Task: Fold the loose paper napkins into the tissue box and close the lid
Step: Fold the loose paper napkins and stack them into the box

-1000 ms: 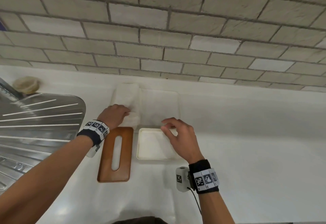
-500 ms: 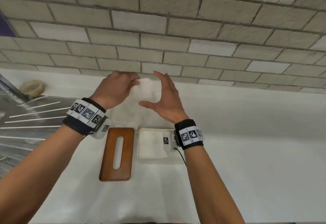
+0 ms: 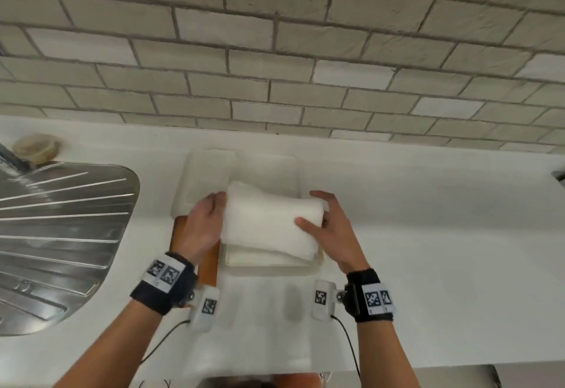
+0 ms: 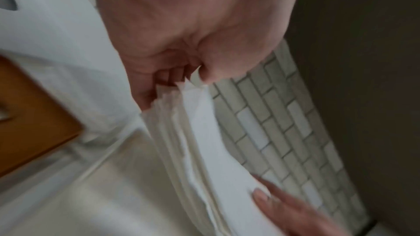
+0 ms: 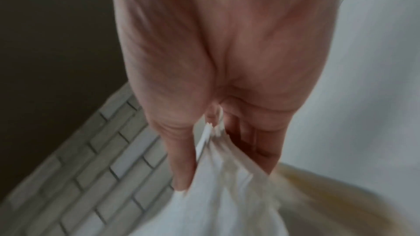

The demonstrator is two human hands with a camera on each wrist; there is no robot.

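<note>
White paper fills the middle of my head view: a thick stack of napkins, held at both ends just above the tissue box; I cannot tell whether its underside touches the paper already lying in the box. My left hand grips the stack's left end; from the left wrist camera I see the fingers curled under the layered edges and the thumb pressed on top, so the hand pinches the napkins. My right hand holds the right end; its thumb lies across the top sheet, the other fingers wrap round the far side; the right wrist camera, though blurred, shows the paper squeezed between thumb and fingers of that hand.

The box is open, a pale shallow tray on the white counter; its near rim shows below the stack. The wooden lid lies flat on the counter just to the left of the box, partly hidden under my left hand; in the left wrist view a corner of the lid shows; more flat napkins lie on the counter behind the box, toward the brick wall. A steel draining board sits at the far left, well apart from the box.
</note>
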